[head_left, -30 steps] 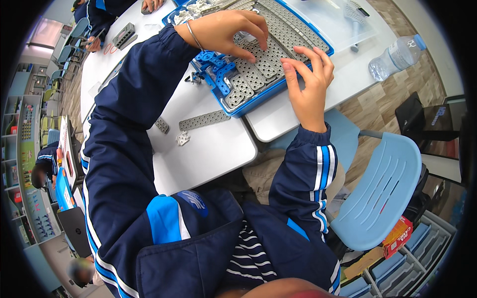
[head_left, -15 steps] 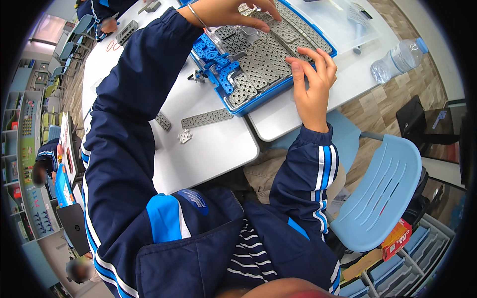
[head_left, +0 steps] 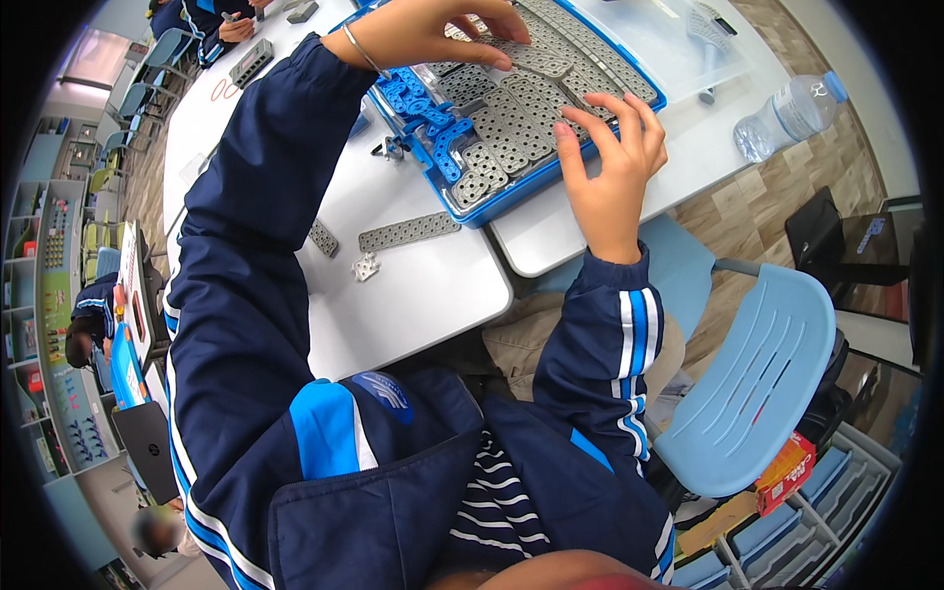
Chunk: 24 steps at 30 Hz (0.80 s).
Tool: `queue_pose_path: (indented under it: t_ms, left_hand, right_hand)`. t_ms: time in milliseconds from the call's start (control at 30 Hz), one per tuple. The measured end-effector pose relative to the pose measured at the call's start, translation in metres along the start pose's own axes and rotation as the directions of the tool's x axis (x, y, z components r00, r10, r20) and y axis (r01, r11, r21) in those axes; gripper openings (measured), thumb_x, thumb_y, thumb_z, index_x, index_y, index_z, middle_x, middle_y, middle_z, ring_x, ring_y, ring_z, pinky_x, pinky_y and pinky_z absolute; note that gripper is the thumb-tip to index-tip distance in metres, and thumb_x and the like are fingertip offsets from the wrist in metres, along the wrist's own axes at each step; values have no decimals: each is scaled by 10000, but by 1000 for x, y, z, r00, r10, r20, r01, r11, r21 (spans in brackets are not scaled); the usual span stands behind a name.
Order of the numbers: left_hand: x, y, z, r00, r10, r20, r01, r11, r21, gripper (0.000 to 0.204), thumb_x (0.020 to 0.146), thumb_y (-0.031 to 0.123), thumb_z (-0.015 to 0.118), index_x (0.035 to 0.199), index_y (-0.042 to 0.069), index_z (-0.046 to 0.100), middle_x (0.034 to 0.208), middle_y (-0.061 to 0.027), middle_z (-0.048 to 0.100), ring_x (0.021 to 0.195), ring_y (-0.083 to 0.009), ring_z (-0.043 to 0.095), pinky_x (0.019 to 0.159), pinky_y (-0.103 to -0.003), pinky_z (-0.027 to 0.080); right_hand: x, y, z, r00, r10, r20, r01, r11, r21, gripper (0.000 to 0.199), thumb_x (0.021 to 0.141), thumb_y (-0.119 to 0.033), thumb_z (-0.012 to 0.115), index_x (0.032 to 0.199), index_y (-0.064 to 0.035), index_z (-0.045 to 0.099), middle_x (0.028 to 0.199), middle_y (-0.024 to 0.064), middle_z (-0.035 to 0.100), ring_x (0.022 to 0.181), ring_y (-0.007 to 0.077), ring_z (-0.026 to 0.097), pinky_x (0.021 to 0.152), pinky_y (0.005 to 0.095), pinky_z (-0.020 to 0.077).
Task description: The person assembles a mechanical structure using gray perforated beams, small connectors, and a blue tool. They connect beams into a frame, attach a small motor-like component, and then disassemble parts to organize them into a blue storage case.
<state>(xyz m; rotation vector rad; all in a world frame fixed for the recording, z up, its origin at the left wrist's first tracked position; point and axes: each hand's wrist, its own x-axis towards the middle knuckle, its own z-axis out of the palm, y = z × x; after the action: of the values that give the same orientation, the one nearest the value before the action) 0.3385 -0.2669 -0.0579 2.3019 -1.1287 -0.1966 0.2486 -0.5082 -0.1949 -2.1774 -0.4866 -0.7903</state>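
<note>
My left hand hovers over the far left of a blue storage tray, its thumb and fingers apart with nothing seen between them. Above the tray's near right edge, my right hand is open, fingers spread and slightly bent. Grey perforated building plates fill most of the tray. Blue perforated pieces lie in its left part. On the table to the left are a long grey perforated beam, a small whitish connector and a short grey plate, partly behind my left sleeve.
The tray spans two white tables. A water bottle lies at the right, beside a clear plastic lid. A light blue chair stands at my right. Another person's hand shows at the far left, near a grey block.
Both my hands have shifted slightly left over the tray. The right fingers have spread a little. At the far left, the other person's hand has moved up.
</note>
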Motion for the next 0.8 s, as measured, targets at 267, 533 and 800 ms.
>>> queue_pose_path:
  t_ms: [267, 533, 800]
  left_hand:
    - [-13, -1, -3, 998, -47, -31, 49, 998, 40, 320, 921, 201, 801, 1177, 28, 719, 1110, -96, 712, 1003, -190, 697, 868, -321, 590]
    - [-18, 1, -7, 994, -75, -75, 79, 996, 41, 320, 919, 212, 805, 1169, 29, 724, 1110, -97, 721, 989, -184, 701, 867, -321, 587]
    - [-16, 4, -4, 998, -19, -53, 20, 1000, 13, 315, 930, 225, 793, 1171, 32, 729, 1116, -105, 730, 1014, -197, 701, 889, -326, 582]
  right_hand:
    - [-3, -10, 7, 997, 71, -34, -68, 994, 91, 188, 875, -256, 775, 1023, -139, 778, 1199, -11, 658, 1340, 294, 417, 1110, 514, 265]
    - [1, -15, 12, 976, 161, -149, -133, 975, 177, 114, 861, -172, 767, 975, -166, 776, 929, -59, 714, 1128, 195, 561, 1071, 446, 304]
    - [-2, -26, 17, 958, 214, -189, -177, 964, 197, 62, 854, -160, 773, 912, -174, 756, 921, -68, 707, 1102, 203, 542, 1063, 458, 283]
